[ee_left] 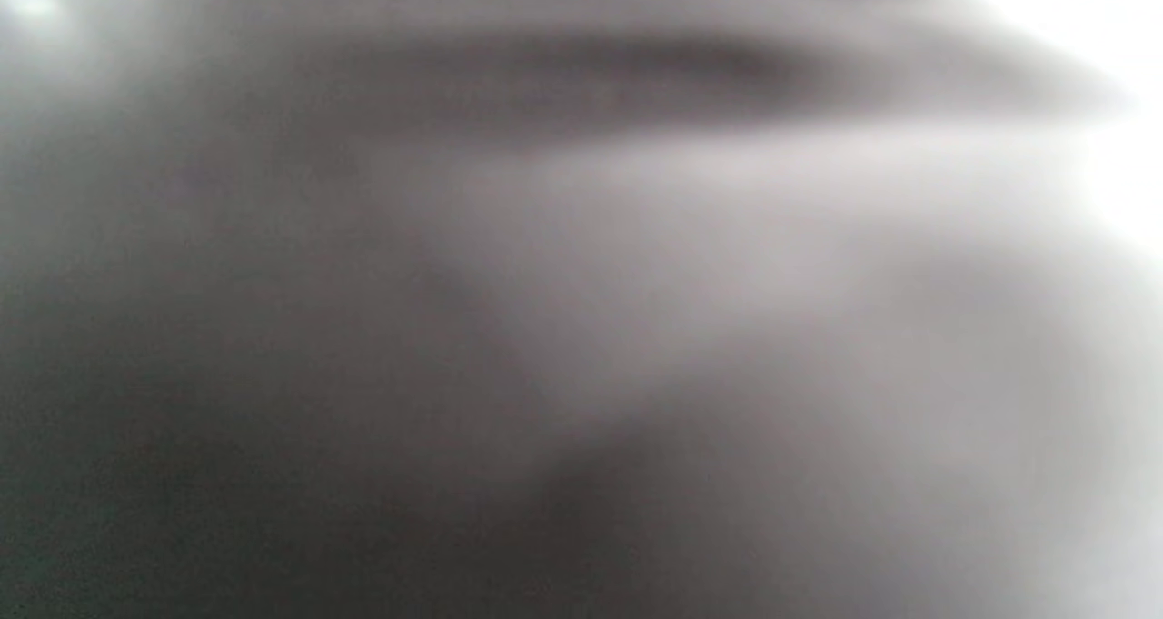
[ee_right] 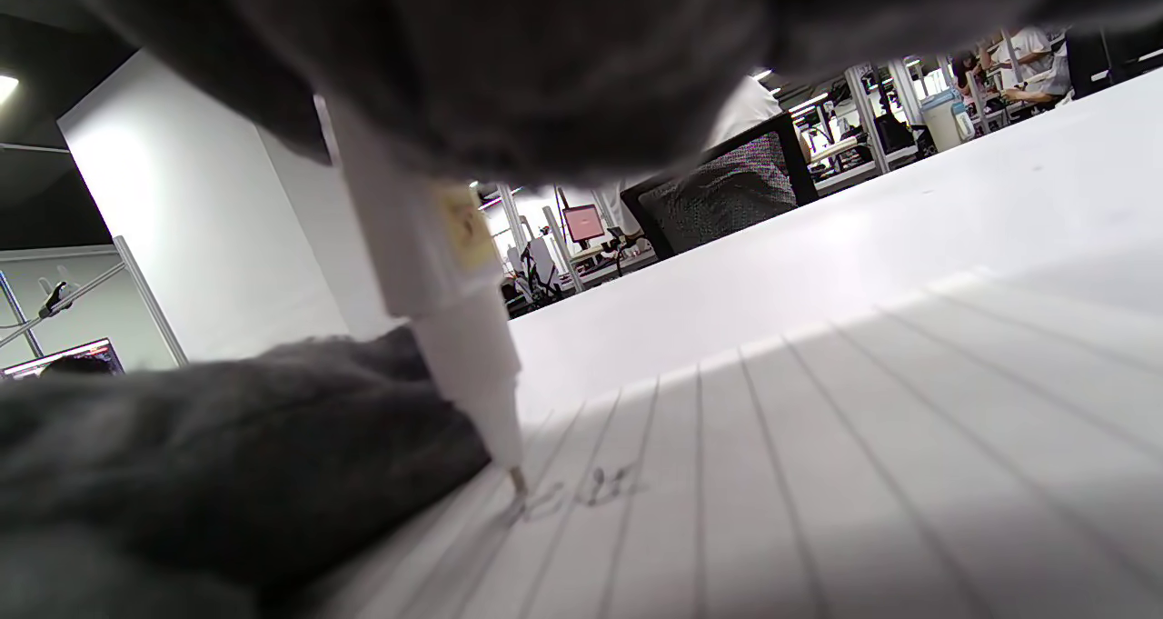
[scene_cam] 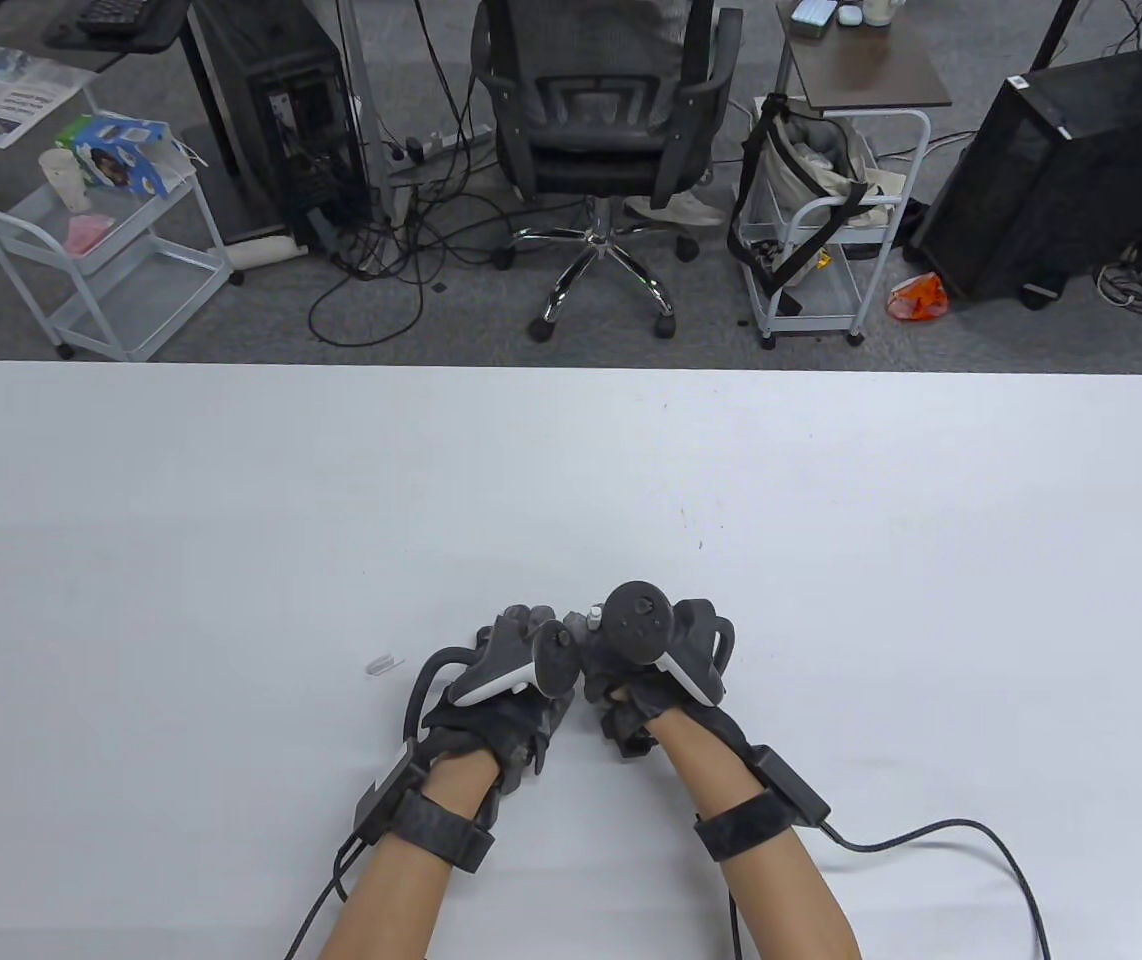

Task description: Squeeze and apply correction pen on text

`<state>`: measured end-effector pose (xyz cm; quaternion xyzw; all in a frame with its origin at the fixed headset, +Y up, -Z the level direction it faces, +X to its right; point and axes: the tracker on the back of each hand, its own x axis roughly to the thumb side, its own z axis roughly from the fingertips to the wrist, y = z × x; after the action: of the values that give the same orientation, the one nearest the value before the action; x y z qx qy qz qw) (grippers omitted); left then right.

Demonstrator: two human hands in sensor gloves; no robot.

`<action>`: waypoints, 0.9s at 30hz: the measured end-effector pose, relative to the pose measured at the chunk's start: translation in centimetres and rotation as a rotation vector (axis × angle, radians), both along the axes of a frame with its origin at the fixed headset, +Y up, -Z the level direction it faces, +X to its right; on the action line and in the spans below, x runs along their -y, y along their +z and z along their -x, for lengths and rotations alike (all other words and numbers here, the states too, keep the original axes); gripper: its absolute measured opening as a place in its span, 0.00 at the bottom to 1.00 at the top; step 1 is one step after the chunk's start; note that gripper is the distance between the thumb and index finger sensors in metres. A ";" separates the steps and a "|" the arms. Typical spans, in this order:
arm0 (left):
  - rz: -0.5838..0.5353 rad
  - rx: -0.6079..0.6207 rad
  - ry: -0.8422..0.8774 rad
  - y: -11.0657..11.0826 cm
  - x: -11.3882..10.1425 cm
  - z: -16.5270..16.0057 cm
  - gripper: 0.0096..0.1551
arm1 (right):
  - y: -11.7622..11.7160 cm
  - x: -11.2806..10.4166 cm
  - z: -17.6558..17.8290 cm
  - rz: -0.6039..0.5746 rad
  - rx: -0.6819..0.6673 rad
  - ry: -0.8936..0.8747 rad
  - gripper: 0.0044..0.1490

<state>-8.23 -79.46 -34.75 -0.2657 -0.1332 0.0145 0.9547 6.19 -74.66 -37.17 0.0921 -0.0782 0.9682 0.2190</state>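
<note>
In the right wrist view my right hand (ee_right: pixel 509 64) grips a white correction pen (ee_right: pixel 436 274), held nearly upright. Its metal tip (ee_right: pixel 519 483) touches a lined sheet of paper (ee_right: pixel 818 455) right at some handwritten text (ee_right: pixel 591 490). A gloved hand (ee_right: pixel 209 455) lies flat on the paper just left of the tip. In the table view both hands sit close together near the front middle: my left hand (scene_cam: pixel 506 680) rests palm down, my right hand (scene_cam: pixel 646 665) beside it. The paper is hidden under them there. The left wrist view is a grey blur.
A small clear pen cap (scene_cam: pixel 383 664) lies on the white table (scene_cam: pixel 231 520) left of my left hand. A cable (scene_cam: pixel 951 830) runs from my right wrist toward the front right edge. A chair (scene_cam: pixel 596 130) and carts stand beyond the far edge.
</note>
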 end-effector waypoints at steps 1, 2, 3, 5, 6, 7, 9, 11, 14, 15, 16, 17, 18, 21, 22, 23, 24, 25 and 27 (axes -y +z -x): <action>0.000 0.000 0.000 0.0 0.0 0.0 0.39 | 0.0 0.0 0.0 0.001 -0.003 -0.001 0.24; 0.000 0.000 0.000 0.0 0.0 0.0 0.39 | 0.0 0.0 0.0 0.005 -0.008 -0.003 0.24; 0.000 0.001 0.001 0.0 0.0 0.0 0.39 | -0.1 0.0 0.0 0.010 -0.014 -0.004 0.24; 0.001 0.000 0.001 0.0 0.0 0.0 0.39 | -0.1 0.0 -0.1 0.017 -0.020 0.000 0.24; 0.000 0.000 0.000 0.0 0.0 0.0 0.39 | -0.1 0.0 -0.1 0.015 -0.018 -0.003 0.24; 0.000 0.000 0.000 0.0 0.0 0.0 0.39 | -0.1 0.0 -0.1 0.015 -0.018 -0.005 0.24; 0.000 0.000 0.000 0.0 0.0 0.0 0.39 | -0.1 0.0 -0.1 0.017 -0.021 -0.002 0.24; 0.000 0.000 0.001 0.0 0.0 0.0 0.39 | -0.1 0.0 -0.1 0.018 -0.025 -0.002 0.24; 0.000 0.000 0.000 0.0 0.0 0.0 0.39 | -0.1 0.0 -0.1 0.005 -0.012 0.000 0.24; 0.000 0.000 -0.001 0.0 0.0 0.0 0.39 | -0.1 0.0 -0.1 -0.003 -0.005 0.006 0.24; 0.000 0.000 -0.002 0.0 0.0 0.0 0.39 | -0.1 0.0 -0.2 -0.009 0.003 0.012 0.24; 0.000 0.000 -0.002 0.0 0.0 0.0 0.39 | -0.1 0.0 -0.2 -0.010 0.005 0.013 0.24; 0.000 0.000 -0.001 0.0 0.0 0.0 0.39 | -0.1 0.0 -0.2 -0.011 0.009 0.010 0.24; 0.001 0.000 -0.001 0.0 0.0 0.0 0.39 | -0.1 0.0 -0.3 -0.009 0.011 0.008 0.24; 0.001 0.000 -0.001 0.0 0.0 0.0 0.39 | -0.1 0.0 -0.3 -0.009 0.012 0.008 0.24; 0.001 0.000 -0.001 0.0 0.0 0.0 0.39 | -0.1 0.0 -0.3 -0.007 0.012 0.008 0.24; 0.001 0.000 -0.001 0.0 0.0 0.0 0.39 | -0.1 0.0 -0.3 -0.008 0.011 0.010 0.24; 0.001 0.000 -0.001 0.0 0.0 0.0 0.39 | -0.1 0.0 -0.3 -0.008 0.011 0.012 0.24; 0.001 0.000 -0.001 0.0 0.0 0.0 0.39 | -0.1 -0.1 -0.3 -0.012 0.011 0.021 0.24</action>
<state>-8.25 -79.45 -34.76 -0.2660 -0.1329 0.0139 0.9547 6.48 -74.59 -37.30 0.0888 -0.0844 0.9705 0.2078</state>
